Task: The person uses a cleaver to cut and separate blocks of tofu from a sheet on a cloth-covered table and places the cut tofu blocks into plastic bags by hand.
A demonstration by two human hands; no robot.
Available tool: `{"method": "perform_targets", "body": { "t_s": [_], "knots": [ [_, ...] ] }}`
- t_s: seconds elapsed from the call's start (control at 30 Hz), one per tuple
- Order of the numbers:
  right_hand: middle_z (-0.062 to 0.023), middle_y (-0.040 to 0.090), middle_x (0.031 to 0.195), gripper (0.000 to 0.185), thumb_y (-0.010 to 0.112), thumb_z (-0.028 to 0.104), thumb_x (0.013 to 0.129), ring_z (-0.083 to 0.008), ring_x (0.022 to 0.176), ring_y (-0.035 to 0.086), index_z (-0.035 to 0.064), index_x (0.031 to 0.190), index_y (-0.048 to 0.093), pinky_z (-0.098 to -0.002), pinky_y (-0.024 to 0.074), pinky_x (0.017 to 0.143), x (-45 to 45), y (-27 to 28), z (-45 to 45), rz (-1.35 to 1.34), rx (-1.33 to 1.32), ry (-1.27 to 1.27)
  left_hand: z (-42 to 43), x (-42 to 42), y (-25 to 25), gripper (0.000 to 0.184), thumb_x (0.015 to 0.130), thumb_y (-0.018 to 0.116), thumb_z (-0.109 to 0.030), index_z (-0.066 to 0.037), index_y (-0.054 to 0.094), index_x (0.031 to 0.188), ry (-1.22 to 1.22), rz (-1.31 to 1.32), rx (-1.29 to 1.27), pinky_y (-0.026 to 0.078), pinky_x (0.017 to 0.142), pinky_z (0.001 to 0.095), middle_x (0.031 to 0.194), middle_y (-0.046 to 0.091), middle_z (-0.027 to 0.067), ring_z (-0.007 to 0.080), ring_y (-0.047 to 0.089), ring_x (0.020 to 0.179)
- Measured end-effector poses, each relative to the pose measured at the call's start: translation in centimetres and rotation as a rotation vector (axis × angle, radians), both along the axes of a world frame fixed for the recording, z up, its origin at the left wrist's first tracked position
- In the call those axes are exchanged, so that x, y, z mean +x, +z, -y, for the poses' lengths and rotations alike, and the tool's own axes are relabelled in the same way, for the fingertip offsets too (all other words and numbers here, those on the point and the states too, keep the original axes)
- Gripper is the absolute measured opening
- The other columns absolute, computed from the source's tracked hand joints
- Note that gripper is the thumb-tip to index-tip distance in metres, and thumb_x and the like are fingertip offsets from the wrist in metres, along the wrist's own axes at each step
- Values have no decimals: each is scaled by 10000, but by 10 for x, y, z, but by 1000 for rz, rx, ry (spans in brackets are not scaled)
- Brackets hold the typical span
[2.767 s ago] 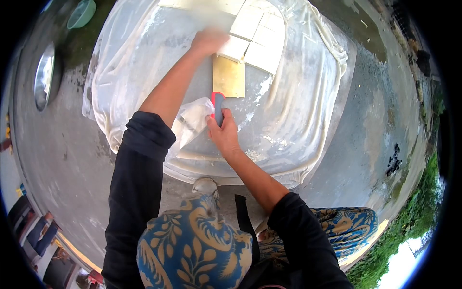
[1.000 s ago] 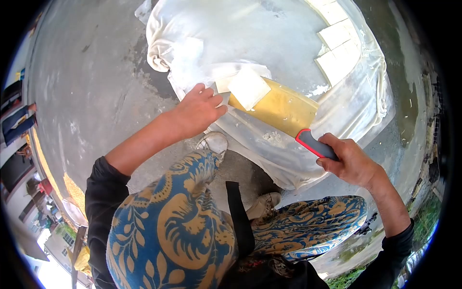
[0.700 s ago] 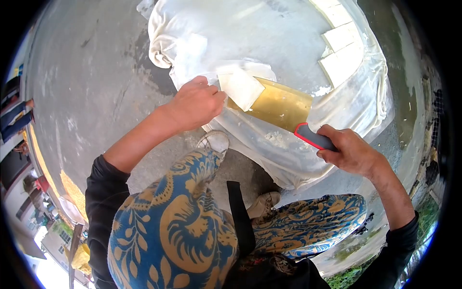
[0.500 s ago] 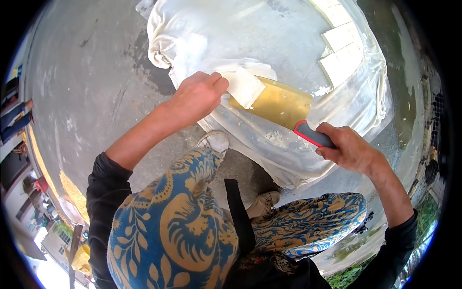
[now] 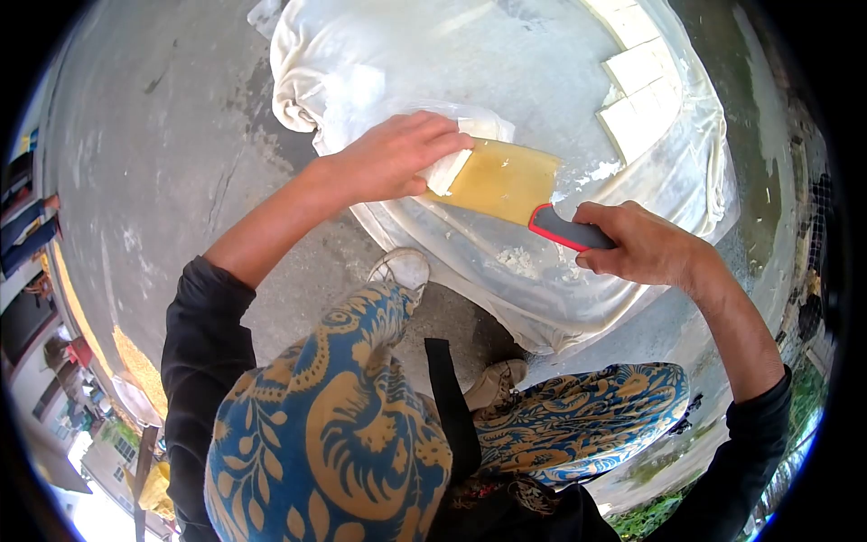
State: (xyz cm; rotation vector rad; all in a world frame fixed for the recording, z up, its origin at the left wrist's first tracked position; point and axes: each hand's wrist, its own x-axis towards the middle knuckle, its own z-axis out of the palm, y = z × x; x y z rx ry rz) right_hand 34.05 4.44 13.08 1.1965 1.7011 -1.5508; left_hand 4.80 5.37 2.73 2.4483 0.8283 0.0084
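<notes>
My right hand [image 5: 646, 242] is wrapped round the grey and red handle of a cleaver [image 5: 501, 181]. The broad golden blade points left, with white crumbs on it. At the blade's far end, my left hand [image 5: 402, 155] grips a white, tofu-like block [image 5: 447, 170], fingers over its top and thumb at the near side. Much of the block is hidden under that hand. Whether the blade is under the block or only against it, I cannot tell. Both hands are over a pale wet cloth [image 5: 433, 63].
Several white blocks [image 5: 641, 122] lie in a row along the cloth's right side. Crumbs [image 5: 517, 260] are scattered near its front edge. The cloth is bunched [image 5: 293, 104] at the left. Grey concrete floor [image 5: 172, 135] surrounds it, and my shoe [image 5: 400, 268] stands near its edge.
My left hand has moved right and up, from pinching the white piece's left corner to closing over it. The cleaver and right hand have shifted slightly left and up.
</notes>
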Motion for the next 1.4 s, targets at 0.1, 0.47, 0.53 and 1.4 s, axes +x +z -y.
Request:
{"method": "perform_targets", "body": {
  "t_s": [0.1,0.47,0.53,1.4],
  "knots": [
    [-152,629,779,251,604,192,840,-257,721,607,-20,970,572,-362,466,707,-4,-2,-6,-2,3,13,-6,-3,-4,678,658,705,-33,-95,438,1278,11,-8,-123,395,1017,374,1282,471,93,282,435,1207],
    [-136,608,788,263,607,225,843,-229,737,580,-4,970,579,-355,455,717,-10,8,-18,106,21,54,-11,1,-10,694,683,716,-184,-53,411,1292,221,-358,-120,403,947,422,1117,545,147,306,516,1075],
    [-135,589,797,282,614,246,848,-227,745,561,5,987,569,-350,450,719,-8,13,-18,157,9,55,-10,4,-15,686,690,712,-208,-51,414,1288,190,-416,-42,385,954,437,1105,550,140,297,520,1067],
    [-10,541,670,233,670,100,800,-96,549,510,-10,979,570,-253,431,538,113,47,108,101,-93,-670,7,21,45,271,784,673,-222,-56,630,994,-72,-245,-211,474,780,373,907,616,86,249,576,928]
  ]
}}
